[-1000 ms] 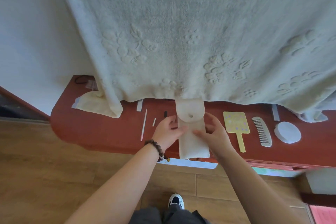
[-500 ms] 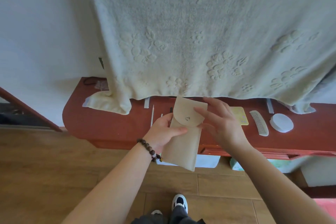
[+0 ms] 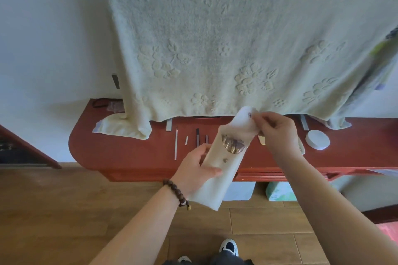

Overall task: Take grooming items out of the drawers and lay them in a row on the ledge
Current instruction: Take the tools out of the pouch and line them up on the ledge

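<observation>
Head view shows the left hand point(image 3: 197, 171) wrapped around the middle of a pale cream pouch point(image 3: 217, 176), thumb across its front just beside the lower snap stud and the other fingers curled behind its left edge; the right hand point(image 3: 277, 133) pinches the tip of the pouch's flap point(image 3: 244, 121) between thumb and fingertips, lifting it up and back so the mouth stands open; the upper snap half shows on the raised flap, apart from the stud below; inside the mouth sit several slim gold-toned tools point(image 3: 232, 146), packed together, their exact kind too small to tell; the pouch is long, flat and soft, tilted with its mouth up to the right, held in the air in front of the red ledge point(image 3: 120, 150); a dark bead bracelet point(image 3: 176, 191) circles the left wrist; on the ledge lie a thin white stick point(image 3: 176, 146), a short white piece point(image 3: 186, 140), two dark slim pieces point(image 3: 197, 140) and, to the right, a round white lid-like container point(image 3: 317, 139); a comb point(image 3: 301, 148) is partly hidden behind the right wrist; a cream embossed towel point(image 3: 215, 49) hangs down the wall onto the ledge.
</observation>
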